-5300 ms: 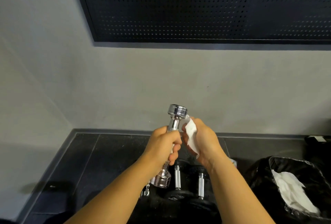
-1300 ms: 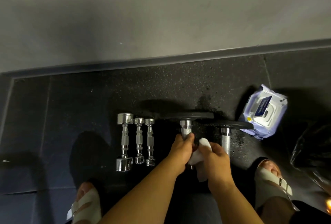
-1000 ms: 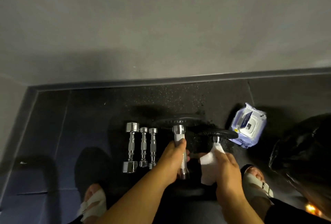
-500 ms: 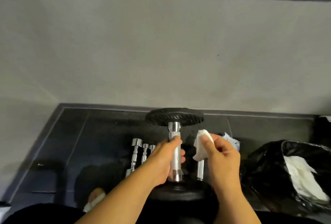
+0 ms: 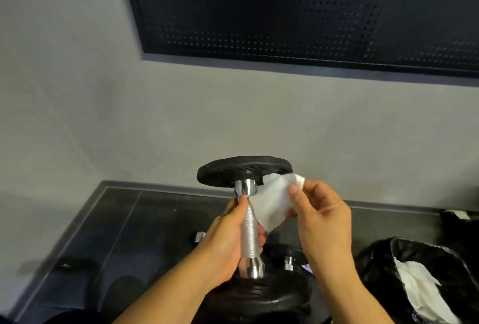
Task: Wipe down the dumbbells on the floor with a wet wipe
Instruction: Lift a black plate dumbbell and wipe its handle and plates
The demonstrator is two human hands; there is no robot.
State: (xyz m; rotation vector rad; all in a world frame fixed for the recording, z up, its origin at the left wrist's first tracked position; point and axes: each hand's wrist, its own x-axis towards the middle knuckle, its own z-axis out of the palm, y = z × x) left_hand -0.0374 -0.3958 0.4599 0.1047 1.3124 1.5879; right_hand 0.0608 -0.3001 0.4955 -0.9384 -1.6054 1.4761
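Observation:
My left hand [image 5: 225, 243] grips the knurled chrome handle of a black-plated dumbbell [image 5: 243, 172] and holds it upright in the air in front of me. Its top plate faces the wall, and its lower plate sits just above my forearms. My right hand [image 5: 324, 222] pinches a white wet wipe [image 5: 274, 199] between thumb and fingers, right beside the handle and under the top plate's right edge. A second black dumbbell's chrome handle [image 5: 288, 262] shows on the floor below, mostly hidden. One end of a small chrome dumbbell [image 5: 199, 237] peeks out left of my hand.
A black bin bag [image 5: 414, 269] with used white wipes [image 5: 420, 290] inside stands open at the lower right. The grey wall and skirting run close behind the dark floor tiles [image 5: 145, 233]. A dark perforated panel [image 5: 298, 7] hangs on the wall above.
My left hand has lifted the black dumbbell off the floor and up to chest height. My right hand has brought the wipe up to the handle, under the top plate. My view tilted upward.

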